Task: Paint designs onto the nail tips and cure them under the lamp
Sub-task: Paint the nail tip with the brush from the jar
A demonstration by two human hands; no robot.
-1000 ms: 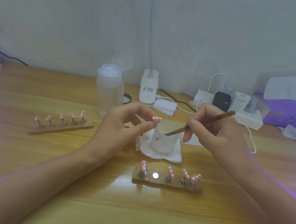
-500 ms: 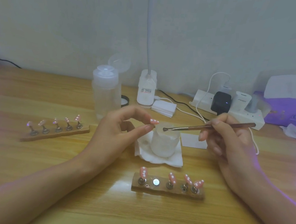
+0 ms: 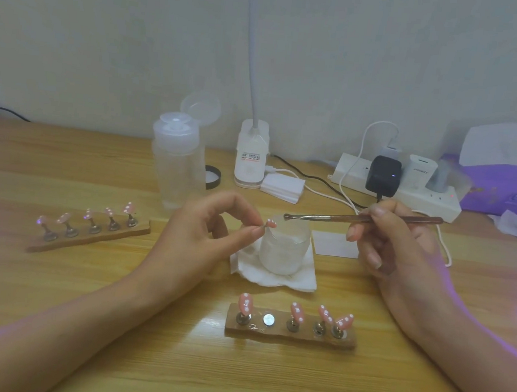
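Over the last second I am seeing the brush swinging up out of the jar. It was slanting down into the mouth before, and now it is lying almost level with its dark head just above the rim. The right hand has drifted outward to the right with it. The left hand is hardly moving at all.

From the head view, the left hand is pinching the small stem of one pink nail tip between thumb and forefinger, holding it over the near-left rim of the jar. The right hand is gripping the brush partway along the shaft, pen-fashion, with the handle running out to the right.

The relation I am watching is this. The brush's long axis is running left to right across the surface, and its head is pointing left. The nail tip is lying just beside that head, a little to its left and slightly lower, not touching. I am judging that the next move is a short leftward, downward reach with the brush while the left hand stays steady.

Below the jar, the near holder is carrying four dotted tips. Its second post from the left, a bare magnet, is standing empty.
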